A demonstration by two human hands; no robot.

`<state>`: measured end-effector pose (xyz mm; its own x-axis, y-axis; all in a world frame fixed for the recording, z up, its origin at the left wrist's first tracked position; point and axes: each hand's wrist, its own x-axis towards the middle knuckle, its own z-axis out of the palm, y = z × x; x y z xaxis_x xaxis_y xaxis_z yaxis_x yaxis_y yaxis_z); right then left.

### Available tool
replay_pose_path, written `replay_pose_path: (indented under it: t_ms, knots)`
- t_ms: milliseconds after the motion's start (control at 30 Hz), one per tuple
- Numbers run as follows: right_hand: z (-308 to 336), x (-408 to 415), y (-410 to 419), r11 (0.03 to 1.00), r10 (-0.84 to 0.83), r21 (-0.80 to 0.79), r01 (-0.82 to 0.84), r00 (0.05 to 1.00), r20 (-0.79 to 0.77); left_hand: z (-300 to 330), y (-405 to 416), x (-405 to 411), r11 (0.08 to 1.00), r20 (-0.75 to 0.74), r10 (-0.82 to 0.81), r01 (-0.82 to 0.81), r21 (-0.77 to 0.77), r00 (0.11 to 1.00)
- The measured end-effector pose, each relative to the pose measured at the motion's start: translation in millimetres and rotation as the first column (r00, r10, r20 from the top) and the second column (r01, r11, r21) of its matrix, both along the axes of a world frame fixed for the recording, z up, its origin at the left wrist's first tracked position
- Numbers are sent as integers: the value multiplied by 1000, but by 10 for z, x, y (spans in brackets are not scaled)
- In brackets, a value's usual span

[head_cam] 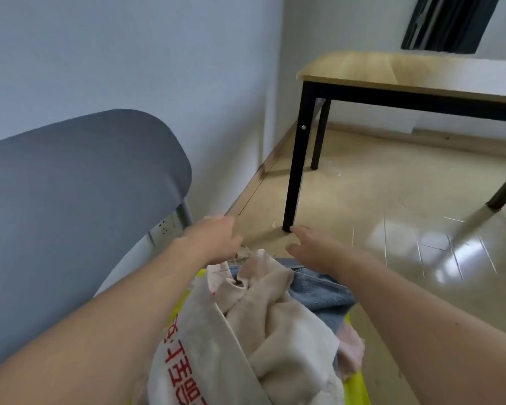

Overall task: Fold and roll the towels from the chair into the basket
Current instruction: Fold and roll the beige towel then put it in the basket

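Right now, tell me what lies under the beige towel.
Under the beige towel a blue towel and a pink cloth show at its right edge. How far they reach beneath is covered.

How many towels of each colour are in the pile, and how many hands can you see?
Beige towels: 2, one bearing red print
Blue towel: 1
Pink towel: 1
Hands: 2, left hand and right hand
Total: 6; folds may hide more towels.
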<state>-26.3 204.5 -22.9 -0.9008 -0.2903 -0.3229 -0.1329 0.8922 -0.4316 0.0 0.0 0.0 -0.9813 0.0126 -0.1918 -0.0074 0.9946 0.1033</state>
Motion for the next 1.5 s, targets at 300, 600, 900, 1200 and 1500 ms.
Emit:
replay_pose_path:
  t_ms: [300, 600, 900, 1200, 1500]
  knots:
    - [-170, 76, -928, 963, 267, 50, -265, 963, -45, 138, -289, 817, 933, 442, 251, -336, 125, 861]
    - [-323, 47, -1199, 925, 343, 209, -317, 934, -101, 11, -50, 1045, 918, 473, 223, -347, 193, 853]
    - [800, 603, -870, 955, 135, -217, -200, 950, -283, 513, -230, 1621, 793, 367, 135, -323, 517, 920]
    - [2608, 1617, -41, 949, -17, -278, -147, 859, -512, 2376, -105, 2045, 241, 38, -18, -32, 970, 999]
    - [3924, 2464, 533, 953, -92, -275, -124, 750, -655, 3869, 329, 2332, 278, -241, -203, 292, 915, 949]
